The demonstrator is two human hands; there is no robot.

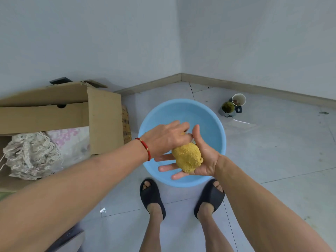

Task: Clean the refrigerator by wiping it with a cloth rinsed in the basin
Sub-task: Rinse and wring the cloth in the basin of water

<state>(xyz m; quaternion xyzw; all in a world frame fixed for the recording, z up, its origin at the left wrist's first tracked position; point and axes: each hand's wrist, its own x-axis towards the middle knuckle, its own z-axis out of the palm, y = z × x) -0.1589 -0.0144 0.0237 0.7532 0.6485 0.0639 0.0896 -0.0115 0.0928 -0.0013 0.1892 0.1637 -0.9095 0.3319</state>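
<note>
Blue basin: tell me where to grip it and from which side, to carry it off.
Grip the blue basin by its rolled rim at two opposite points, left and right, one hand on each, coming down from above. It is round, wide and open-topped with no handles visible, so the rim looks like the only hold. Both hands are busy: the right hand cups the balled yellow cloth, the left hand presses on it.
</note>
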